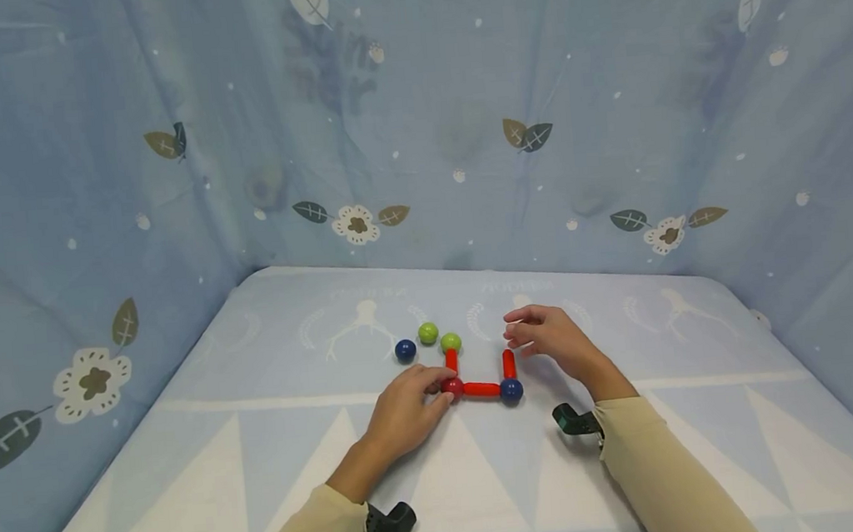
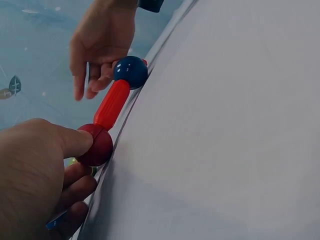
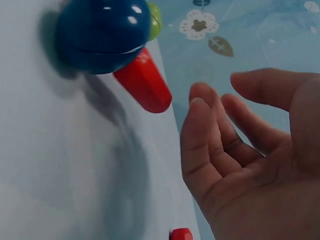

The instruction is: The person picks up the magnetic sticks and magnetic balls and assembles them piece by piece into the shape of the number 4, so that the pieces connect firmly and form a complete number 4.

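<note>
Red ball (image 2: pixel 100 148): head, left wrist only

Between the side sticks: a gap opened toward the cloth wall (image 1: pixel 453 130), bounded by the left red stick (image 1: pixel 452 362), the right red stick (image 1: pixel 509 364) and the cross stick (image 1: pixel 481 389).
Left approach: the left hand (image 1: pixel 406 409) blocked it with its grip on the red ball (image 1: pixel 454 390); farther out stood the loose blue ball (image 1: pixel 406 351) and loose green ball (image 1: pixel 428 333).
Right approach: the right hand (image 1: pixel 553 339) hung beside the right stick's free end, apart from it.
Near approach: the surface (image 1: pixel 481 479) offered passage between the left wrist camera (image 1: pixel 392 524) and right wrist camera (image 1: pixel 576 420).
</note>
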{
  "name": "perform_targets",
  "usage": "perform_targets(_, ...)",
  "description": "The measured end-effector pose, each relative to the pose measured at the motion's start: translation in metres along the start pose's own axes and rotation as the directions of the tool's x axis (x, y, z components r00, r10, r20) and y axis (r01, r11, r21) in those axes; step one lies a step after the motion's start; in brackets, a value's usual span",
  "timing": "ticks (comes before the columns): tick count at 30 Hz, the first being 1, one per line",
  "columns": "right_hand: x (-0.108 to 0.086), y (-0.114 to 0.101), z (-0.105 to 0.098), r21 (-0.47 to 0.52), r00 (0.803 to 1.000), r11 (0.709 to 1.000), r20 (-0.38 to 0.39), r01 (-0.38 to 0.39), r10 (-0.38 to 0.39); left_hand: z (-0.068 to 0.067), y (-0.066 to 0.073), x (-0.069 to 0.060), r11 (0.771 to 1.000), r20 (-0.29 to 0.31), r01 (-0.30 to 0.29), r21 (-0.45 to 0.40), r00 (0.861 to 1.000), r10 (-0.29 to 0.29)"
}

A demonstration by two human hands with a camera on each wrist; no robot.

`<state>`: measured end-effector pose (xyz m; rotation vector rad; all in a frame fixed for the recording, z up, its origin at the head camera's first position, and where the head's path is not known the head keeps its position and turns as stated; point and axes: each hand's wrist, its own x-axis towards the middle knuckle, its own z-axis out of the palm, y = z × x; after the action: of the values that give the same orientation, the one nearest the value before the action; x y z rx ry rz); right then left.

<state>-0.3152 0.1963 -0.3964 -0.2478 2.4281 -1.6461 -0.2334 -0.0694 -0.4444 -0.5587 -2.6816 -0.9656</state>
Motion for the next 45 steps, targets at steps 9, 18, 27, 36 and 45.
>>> perform_targets(9, 0.025, -0.012, 0.015, -0.035, 0.996, 0.999, 0.087, -0.005, 0.008, -0.006, -0.007, 0.001, 0.999, 0.005, 0.001, -0.036, 1.000, 0.000)
perform_targets(18, 0.044, -0.033, 0.038, -0.091, 0.992, 0.996, 0.130, 0.011, 0.001, -0.020, -0.023, 0.009, 0.997, -0.039, 0.057, -0.060, 0.997, -0.059)
perform_targets(27, 0.064, -0.037, 0.057, -0.167, 0.991, 0.984, 0.100, -0.067, 0.084, -0.029, -0.035, 0.009, 0.983, -0.029, 0.128, -0.129, 0.991, -0.133)
perform_targets(36, 0.080, -0.034, 0.069, -0.202, 0.986, 0.975, 0.115, -0.098, 0.123, -0.023, -0.034, 0.009, 0.994, 0.011, 0.098, -0.057, 0.995, -0.097)
perform_targets(45, 0.086, -0.041, 0.080, -0.290, 0.983, 0.954, 0.142, -0.071, 0.116, -0.022, -0.029, 0.008, 0.997, 0.035, 0.074, -0.005, 0.997, -0.073)
